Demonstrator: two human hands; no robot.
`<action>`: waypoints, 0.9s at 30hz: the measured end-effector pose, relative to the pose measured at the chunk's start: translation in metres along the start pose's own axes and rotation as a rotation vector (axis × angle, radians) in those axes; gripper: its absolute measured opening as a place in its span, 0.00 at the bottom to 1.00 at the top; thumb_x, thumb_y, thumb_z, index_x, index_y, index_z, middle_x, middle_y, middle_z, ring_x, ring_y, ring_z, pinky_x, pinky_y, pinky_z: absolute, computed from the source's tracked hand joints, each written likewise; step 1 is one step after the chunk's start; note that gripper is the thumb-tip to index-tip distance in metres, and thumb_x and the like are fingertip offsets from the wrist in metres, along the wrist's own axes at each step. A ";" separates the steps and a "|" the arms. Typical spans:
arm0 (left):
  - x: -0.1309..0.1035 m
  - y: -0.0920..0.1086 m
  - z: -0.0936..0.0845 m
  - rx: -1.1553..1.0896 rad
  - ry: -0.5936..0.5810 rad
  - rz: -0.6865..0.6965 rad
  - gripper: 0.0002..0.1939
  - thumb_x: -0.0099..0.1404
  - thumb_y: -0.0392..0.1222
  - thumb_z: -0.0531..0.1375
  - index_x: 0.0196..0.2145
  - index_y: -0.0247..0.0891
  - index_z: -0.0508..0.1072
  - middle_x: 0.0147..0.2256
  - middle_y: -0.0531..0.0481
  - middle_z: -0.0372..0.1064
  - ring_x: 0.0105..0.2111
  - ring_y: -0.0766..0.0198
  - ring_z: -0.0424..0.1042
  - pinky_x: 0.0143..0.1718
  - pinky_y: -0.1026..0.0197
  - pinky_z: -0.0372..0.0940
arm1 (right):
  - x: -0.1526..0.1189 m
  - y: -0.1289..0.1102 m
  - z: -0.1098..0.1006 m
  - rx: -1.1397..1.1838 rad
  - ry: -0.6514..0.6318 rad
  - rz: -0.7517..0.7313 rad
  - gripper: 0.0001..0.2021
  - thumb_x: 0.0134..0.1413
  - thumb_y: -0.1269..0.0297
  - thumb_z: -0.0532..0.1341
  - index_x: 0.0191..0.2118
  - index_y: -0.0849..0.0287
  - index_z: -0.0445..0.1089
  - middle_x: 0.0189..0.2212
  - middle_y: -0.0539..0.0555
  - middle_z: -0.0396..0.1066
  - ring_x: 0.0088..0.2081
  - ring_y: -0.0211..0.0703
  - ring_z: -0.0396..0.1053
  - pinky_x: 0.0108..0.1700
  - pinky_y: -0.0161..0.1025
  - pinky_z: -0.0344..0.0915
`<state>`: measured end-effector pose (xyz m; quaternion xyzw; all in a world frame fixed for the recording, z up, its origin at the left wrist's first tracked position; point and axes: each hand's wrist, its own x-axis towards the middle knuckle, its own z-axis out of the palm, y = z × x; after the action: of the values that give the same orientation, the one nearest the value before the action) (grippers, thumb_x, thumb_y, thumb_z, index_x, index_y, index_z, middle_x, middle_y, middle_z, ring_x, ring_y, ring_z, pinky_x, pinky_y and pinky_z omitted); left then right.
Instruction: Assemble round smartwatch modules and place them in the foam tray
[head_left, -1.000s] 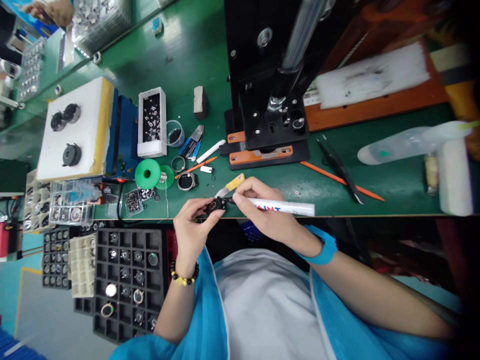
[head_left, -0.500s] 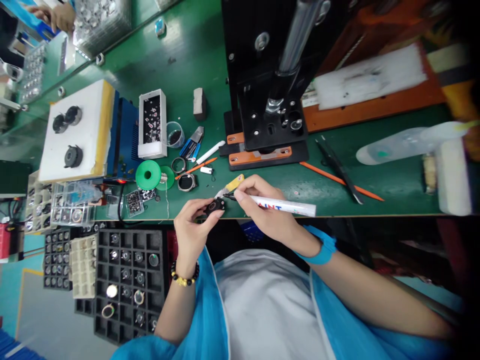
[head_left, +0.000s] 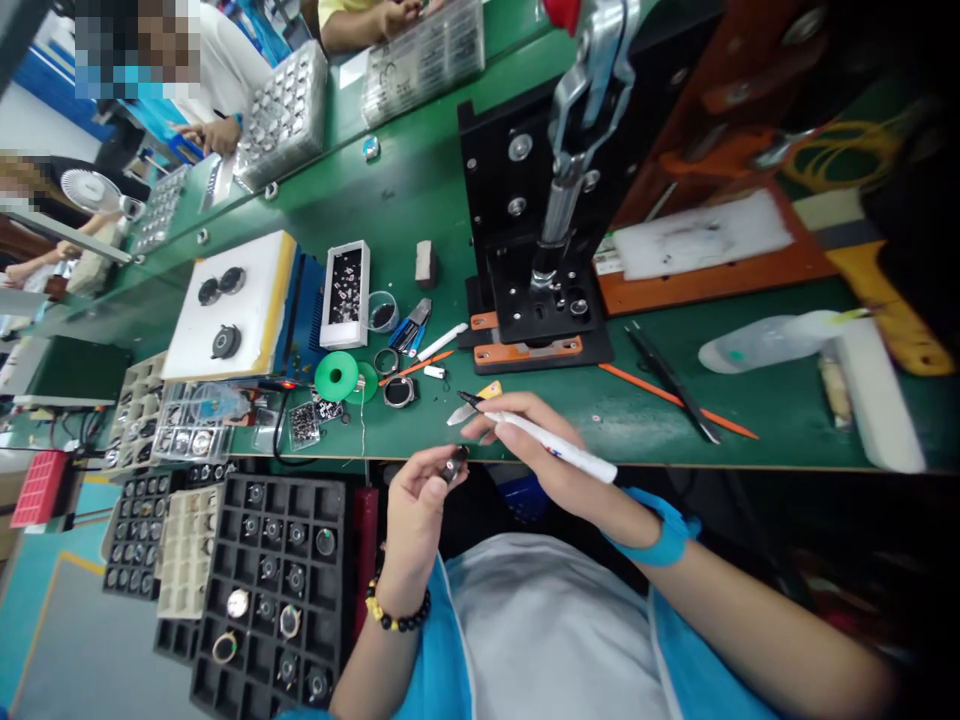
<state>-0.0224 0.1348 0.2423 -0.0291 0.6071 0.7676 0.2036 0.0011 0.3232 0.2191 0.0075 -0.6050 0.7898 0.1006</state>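
Note:
My left hand (head_left: 420,510) pinches a small black round watch part (head_left: 453,466) between thumb and fingers, just off the bench's front edge. In my right hand (head_left: 536,440) is a white paint marker (head_left: 566,452), its black tip (head_left: 471,400) pointing up and left, apart from the watch part. Beneath the marker tip a yellow-handled blade (head_left: 474,402) lies on the green bench. Left of it are a dark ring-shaped watch case (head_left: 399,391), an orange stick (head_left: 416,368) and a small white cap (head_left: 433,372).
A black press (head_left: 540,260) stands ahead. Tweezers (head_left: 675,385) and a squeeze bottle (head_left: 765,340) lie right. Left are a solder spool (head_left: 336,376), a parts box (head_left: 345,295) and a white pad (head_left: 225,310). Below is a black watch tray (head_left: 277,580); co-workers (head_left: 217,130) sit across.
The view has tilted up, showing more of the far side. The marker tip has come away from the watch part, and my left hand has tilted that part and drawn it nearer.

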 end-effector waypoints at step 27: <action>0.004 0.009 -0.009 0.153 0.171 -0.111 0.27 0.65 0.65 0.65 0.38 0.33 0.80 0.35 0.45 0.79 0.34 0.61 0.79 0.34 0.62 0.77 | -0.016 -0.007 -0.003 -0.224 -0.027 0.024 0.14 0.74 0.55 0.57 0.59 0.51 0.69 0.51 0.55 0.77 0.52 0.45 0.76 0.55 0.43 0.73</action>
<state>-0.0310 0.1256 0.2476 -0.1125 0.6764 0.7014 0.1946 0.0183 0.3256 0.2230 -0.0005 -0.6910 0.7180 0.0833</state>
